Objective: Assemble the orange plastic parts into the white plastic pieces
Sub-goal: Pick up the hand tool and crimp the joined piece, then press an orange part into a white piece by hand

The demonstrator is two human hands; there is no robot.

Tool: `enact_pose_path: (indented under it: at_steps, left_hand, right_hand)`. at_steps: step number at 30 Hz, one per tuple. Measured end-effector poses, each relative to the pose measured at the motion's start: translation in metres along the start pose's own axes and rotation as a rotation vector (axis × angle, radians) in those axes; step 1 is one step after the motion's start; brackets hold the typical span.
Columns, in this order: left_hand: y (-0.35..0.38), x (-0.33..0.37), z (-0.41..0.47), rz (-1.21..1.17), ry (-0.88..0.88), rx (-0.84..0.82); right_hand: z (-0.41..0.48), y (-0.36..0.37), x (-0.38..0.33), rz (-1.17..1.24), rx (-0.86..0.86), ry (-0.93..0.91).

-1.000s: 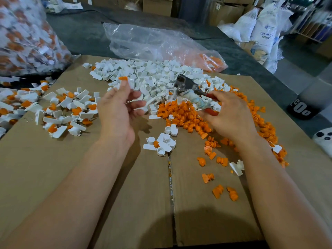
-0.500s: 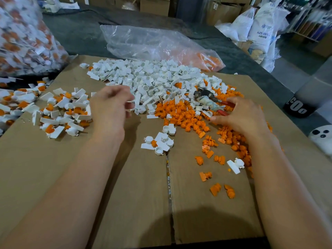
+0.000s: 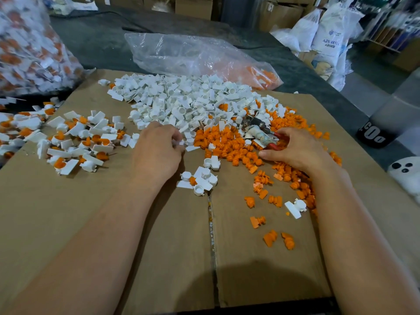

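Left hand [image 3: 159, 153] curled, fingertips pinching a white piece [image 3: 181, 143] beside the white pile [image 3: 181, 103], mid cardboard [image 3: 91, 223]. Right hand [image 3: 295, 151] curled round red pliers [image 3: 261, 135] atop the orange parts [image 3: 227, 144]. I judged the encumbered right hand could fumble, scattering orange parts.

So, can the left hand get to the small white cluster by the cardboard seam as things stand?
Probably yes: the left hand lies just beside the white cluster, with only bare cardboard between them.
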State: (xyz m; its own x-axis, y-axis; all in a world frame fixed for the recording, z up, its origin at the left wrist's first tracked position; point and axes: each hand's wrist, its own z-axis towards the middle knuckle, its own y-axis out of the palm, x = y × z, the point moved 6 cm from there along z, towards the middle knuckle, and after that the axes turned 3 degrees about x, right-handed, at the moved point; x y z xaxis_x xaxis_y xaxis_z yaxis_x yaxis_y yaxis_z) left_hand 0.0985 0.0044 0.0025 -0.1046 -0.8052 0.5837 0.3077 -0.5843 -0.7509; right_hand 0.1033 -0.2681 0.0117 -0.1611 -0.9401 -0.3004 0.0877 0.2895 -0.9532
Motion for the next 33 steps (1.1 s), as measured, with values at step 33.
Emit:
enact_pose_path:
  at_steps: [33]
  left_hand:
    - [-0.003, 0.014, -0.016, -1.009, -0.417, -0.204]
  right_hand:
    - [-0.034, 0.008, -0.076, 0.309, -0.010, -0.499]
